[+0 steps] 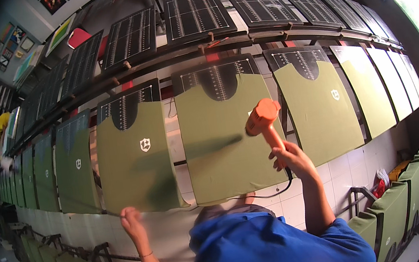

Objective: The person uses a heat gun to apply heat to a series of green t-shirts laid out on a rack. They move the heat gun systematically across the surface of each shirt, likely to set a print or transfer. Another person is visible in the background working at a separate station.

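Observation:
My right hand (293,157) is wrapped round the handle of an orange hair dryer (263,115). Its barrel hovers over the olive-green shirt panel (229,155) in front of me and partly covers that panel's small white emblem. From the handle a black cord (282,189) loops down and runs left past the panel's near edge. My left hand (131,217) is closed on the cord beside the near edge of another green panel (131,142), which bears a white shield emblem (145,145). Both panels lie on black boards with white ruled marks.
More green panels on boards (319,110) continue along the row both ways. Behind runs a rail with bare black marked boards (197,14). Another rack of green-covered boards (391,207) stands at the lower right. A person in yellow (1,124) is at the far left.

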